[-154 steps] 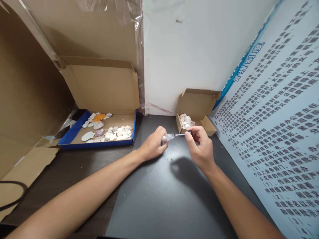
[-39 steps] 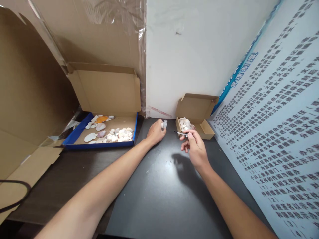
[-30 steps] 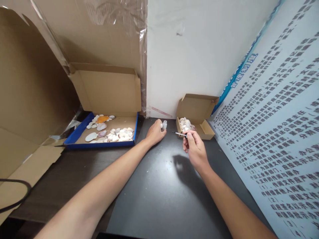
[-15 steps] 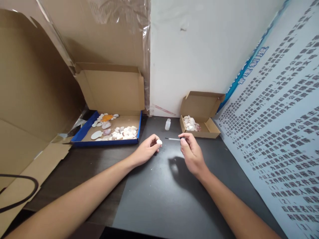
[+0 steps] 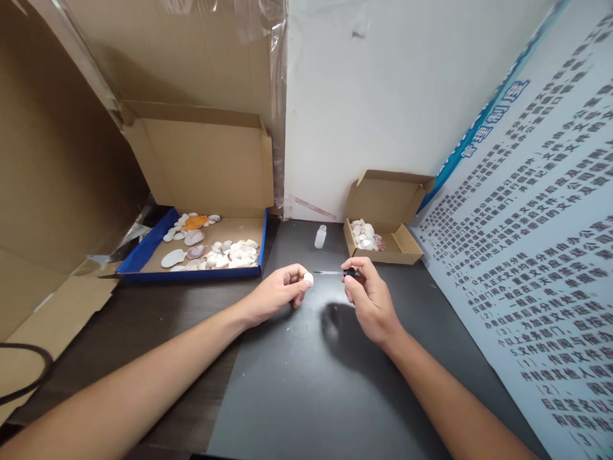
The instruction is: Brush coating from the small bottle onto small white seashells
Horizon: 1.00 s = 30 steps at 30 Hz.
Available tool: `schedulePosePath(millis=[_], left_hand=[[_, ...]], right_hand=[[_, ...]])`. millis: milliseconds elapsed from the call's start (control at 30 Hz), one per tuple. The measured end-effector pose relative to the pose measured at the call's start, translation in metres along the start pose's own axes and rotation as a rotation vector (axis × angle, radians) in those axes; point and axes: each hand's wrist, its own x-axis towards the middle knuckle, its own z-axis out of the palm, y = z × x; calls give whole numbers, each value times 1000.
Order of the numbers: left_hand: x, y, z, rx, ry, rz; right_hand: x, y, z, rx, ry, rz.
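Note:
Between thumb and fingers, my left hand (image 5: 280, 292) pinches a small white seashell (image 5: 309, 279). My right hand (image 5: 368, 294) is closed on the black cap of a thin applicator brush (image 5: 330, 273), whose clear stem and dark tip point left at the shell. The tip is very close to the shell's edge; whether they touch I cannot tell. Behind both hands a small glass bottle (image 5: 320, 237) with whitish contents stands upright and uncapped on the dark table (image 5: 287, 396).
At the left, a blue-edged cardboard box (image 5: 191, 276) with its lid raised holds many shells (image 5: 234, 254). A smaller open cardboard box (image 5: 387, 255) at the right holds more shells (image 5: 366, 236). A printed panel (image 5: 541, 223) borders the right side. A dark cable (image 5: 43, 351) loops at the left.
The brush and the shell have come closer together. The shell is turned in my left hand so its ridged side shows. The view has shifted slightly.

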Motion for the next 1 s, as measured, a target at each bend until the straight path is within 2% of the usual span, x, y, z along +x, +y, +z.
schedulePosePath(millis=[200, 400, 567, 733, 900, 1000], left_hand=[[-1, -1, 1, -152, 12, -44], [-2, 0, 2, -148, 24, -32], [-2, 2, 2, -166, 38, -29], [-3, 5, 4, -218, 45, -59], [-4, 6, 2, -270, 41, -88], [-4, 6, 2, -269, 45, -95]], right_hand=[[1, -6, 0, -121, -8, -89], [3, -6, -2, -186, -16, -142], [5, -6, -7, -142, 34, -130], [3, -9, -3, -187, -42, -176], [3, -12, -5, -214, 2, -194], [3, -13, -5, -201, -17, -217]])
